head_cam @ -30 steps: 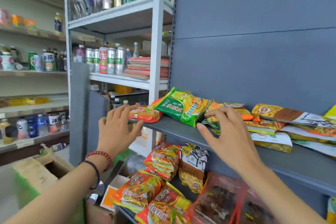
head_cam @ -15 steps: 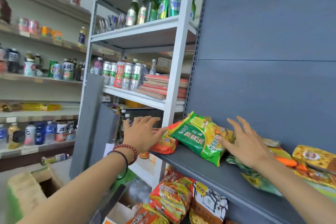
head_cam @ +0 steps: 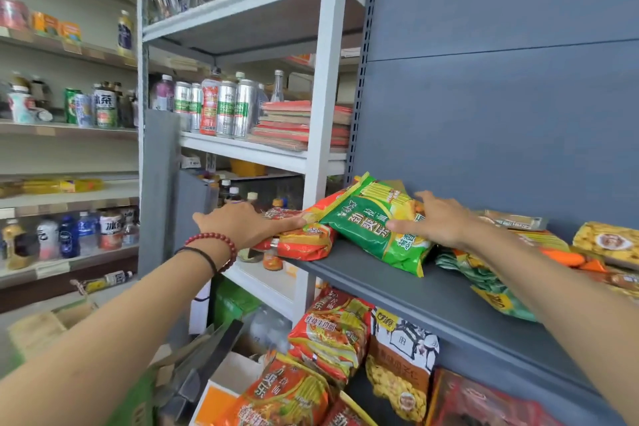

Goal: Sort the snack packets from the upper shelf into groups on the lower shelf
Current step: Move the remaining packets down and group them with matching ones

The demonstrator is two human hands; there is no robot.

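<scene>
The grey upper shelf (head_cam: 363, 275) carries a loose heap of snack packets. My left hand (head_cam: 242, 226) lies flat over the left end of an orange-red noodle packet (head_cam: 306, 244) at the shelf's left edge; its thumb is hidden. My right hand (head_cam: 437, 221) rests spread on a green packet (head_cam: 370, 230) that leans on the orange-red one, thumb along its near side and fingers at its far edge. More green, orange and yellow packets (head_cam: 587, 252) lie to the right. On the lower shelf stand orange packets (head_cam: 328, 332), a brown peanut packet (head_cam: 401, 360) and dark red packets (head_cam: 484, 401).
A white rack (head_cam: 321, 79) to the left holds cans, bottles and stacked red booklets. Further left, wall shelves carry drink bottles. A cardboard box (head_cam: 45, 328) and a green carton (head_cam: 231, 304) sit on the floor below. The grey back panel (head_cam: 501, 114) rises behind the shelf.
Both hands have reached forward onto the upper shelf. The left now lies on the orange-red packet and the right on the green one. The camera has come closer.
</scene>
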